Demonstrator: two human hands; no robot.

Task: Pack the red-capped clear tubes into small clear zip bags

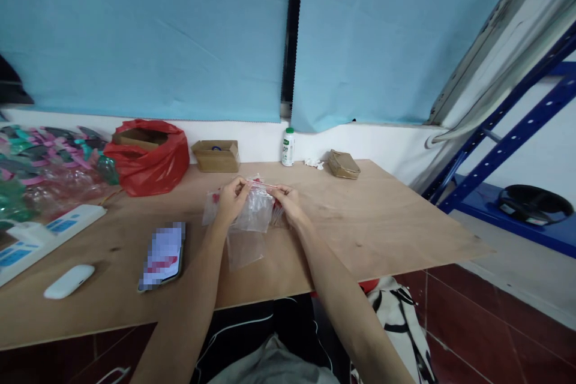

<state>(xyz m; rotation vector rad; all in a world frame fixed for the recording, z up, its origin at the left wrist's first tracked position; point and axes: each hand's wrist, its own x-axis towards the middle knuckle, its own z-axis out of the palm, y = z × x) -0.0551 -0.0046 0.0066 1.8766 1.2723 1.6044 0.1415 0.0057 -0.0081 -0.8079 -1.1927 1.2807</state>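
My left hand (233,197) and my right hand (288,201) are close together above the middle of the table. Both pinch the top edge of a small clear plastic bag (257,187), which is stretched between the fingertips. More clear plastic bags (245,250) lie flat under and in front of the hands, overlapping one another. Close by my right hand is a bunch of thin whitish strands (279,216) with red parts, partly covered by that hand. Whether anything is inside the held bag is too small to tell.
A phone (162,255), a white case (69,282) and a power strip (63,225) lie left on the table (360,222). Behind them are spray bottles (54,162) and a red bag (150,162). An open cardboard box (216,159), a white bottle (288,149) and a small brown package (344,165) stand along the wall.
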